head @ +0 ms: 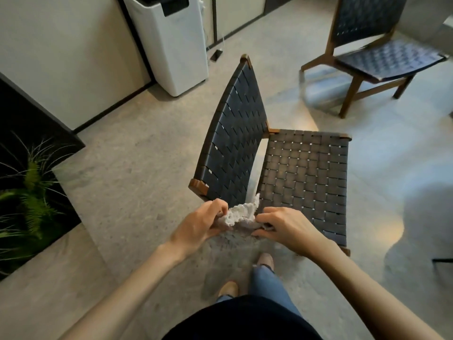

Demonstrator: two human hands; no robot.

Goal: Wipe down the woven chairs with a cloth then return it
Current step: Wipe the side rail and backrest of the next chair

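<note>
The speckled grey floor [137,168] carries one woven chair [304,177] just beyond the right hand [289,229], a second woven chair [389,57] well beyond it to the right, and a white appliance [171,45] far beyond the left hand [198,224].

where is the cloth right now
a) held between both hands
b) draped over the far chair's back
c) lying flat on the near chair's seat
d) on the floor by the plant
a: the white cloth is bunched between the left hand and the right hand, both gripping it in front of the near chair; nothing lies on the far chair.
</note>
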